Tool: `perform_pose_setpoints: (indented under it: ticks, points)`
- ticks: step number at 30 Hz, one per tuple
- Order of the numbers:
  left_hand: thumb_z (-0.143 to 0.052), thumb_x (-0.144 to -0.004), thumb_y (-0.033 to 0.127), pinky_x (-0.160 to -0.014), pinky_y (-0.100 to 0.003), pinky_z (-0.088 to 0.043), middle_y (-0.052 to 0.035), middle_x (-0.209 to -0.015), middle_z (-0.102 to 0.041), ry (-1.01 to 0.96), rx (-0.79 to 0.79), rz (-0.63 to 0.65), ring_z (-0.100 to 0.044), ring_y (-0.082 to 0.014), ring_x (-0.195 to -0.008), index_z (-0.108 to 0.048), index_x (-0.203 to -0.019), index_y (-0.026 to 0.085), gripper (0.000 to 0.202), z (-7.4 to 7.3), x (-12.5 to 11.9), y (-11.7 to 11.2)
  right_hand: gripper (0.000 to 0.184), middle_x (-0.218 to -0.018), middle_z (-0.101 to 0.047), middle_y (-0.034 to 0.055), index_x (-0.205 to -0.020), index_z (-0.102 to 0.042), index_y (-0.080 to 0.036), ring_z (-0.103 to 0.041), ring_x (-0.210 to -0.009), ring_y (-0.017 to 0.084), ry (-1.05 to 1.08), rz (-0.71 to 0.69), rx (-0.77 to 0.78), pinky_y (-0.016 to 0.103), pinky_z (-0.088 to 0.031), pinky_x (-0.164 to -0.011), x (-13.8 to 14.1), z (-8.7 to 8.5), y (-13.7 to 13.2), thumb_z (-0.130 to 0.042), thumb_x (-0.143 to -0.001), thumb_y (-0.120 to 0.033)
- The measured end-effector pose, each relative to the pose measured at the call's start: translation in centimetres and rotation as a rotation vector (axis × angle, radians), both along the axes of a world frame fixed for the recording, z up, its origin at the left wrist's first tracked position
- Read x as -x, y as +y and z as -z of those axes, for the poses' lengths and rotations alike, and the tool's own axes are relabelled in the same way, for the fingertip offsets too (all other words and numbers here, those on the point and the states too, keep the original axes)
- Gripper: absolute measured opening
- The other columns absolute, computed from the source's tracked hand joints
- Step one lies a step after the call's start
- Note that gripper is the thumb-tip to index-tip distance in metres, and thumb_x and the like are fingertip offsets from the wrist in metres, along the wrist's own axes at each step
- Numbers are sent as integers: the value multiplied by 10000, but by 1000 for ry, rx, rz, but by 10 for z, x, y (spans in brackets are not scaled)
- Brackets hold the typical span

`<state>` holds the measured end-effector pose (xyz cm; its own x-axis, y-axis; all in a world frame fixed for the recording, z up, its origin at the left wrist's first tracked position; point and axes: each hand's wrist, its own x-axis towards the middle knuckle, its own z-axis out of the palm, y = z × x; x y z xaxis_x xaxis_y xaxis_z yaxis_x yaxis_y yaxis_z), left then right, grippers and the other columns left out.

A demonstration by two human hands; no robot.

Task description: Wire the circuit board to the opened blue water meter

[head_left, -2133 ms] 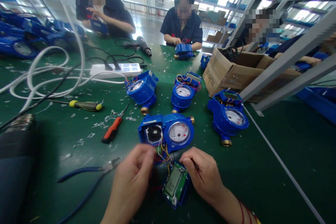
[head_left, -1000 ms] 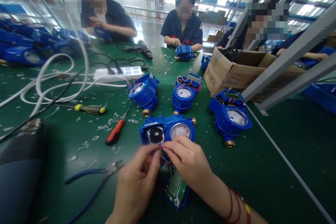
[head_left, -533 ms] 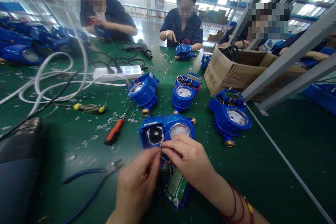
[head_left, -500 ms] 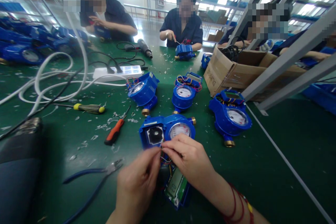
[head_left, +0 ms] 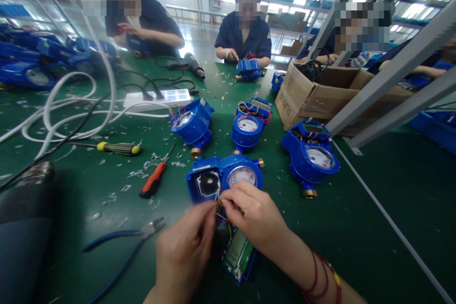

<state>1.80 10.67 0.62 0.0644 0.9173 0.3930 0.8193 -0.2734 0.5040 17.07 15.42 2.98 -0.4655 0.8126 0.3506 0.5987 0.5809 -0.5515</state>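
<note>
A blue water meter (head_left: 199, 168) lies in front of me, its square housing uncovered beside the round dial (head_left: 242, 176). Thin wires (head_left: 221, 216) run from that housing toward a display module (head_left: 237, 256) with a small screen, which rests nearer to me. My left hand (head_left: 188, 242) pinches at the wires with thumb and forefinger. Just opposite, my right hand (head_left: 254, 209) is closed in a pinch on the wires too, its fingertips almost meeting those of the left and covering part of the meter. The wire ends between the fingers are too small to make out.
Pliers (head_left: 146, 231), an orange screwdriver (head_left: 154, 179) and a yellow-black screwdriver (head_left: 119, 148) lie at left. Further blue meters (head_left: 245, 130) stand behind. A power strip (head_left: 156, 99), heat gun (head_left: 195, 65) and cardboard box (head_left: 302, 97) sit farther back. Co-workers sit across the table.
Both hands stay at the wires; the fingertips have drawn slightly apart. The whole view has shifted a little. Across the table, a co-worker's hand has moved lower toward a meter.
</note>
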Motion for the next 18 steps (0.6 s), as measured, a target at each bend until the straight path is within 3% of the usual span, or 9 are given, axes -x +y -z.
perform_pose_setpoints:
  ticks: [10, 18]
  points:
    - [-475, -867, 272, -507, -167, -477, -6, -771, -719, -26, -113, -4, -662, -105, -579, -626, -914, 176, 185, 3, 1, 2, 145, -813, -629, 42, -922, -672, -147, -600, -751, 133, 79, -46, 61, 217, -480, -710, -4, -5, 1, -544, -859, -178]
    - [-485, -867, 253, -586, -171, -498, -12, -816, -721, -13, -135, 25, -673, -108, -633, -634, -930, 174, 180, 4, 1, 0, 132, -796, -619, 33, -869, -665, -165, -591, -717, 137, 7, -59, 57, 230, -478, -672, -4, -3, 2, -536, -846, -155]
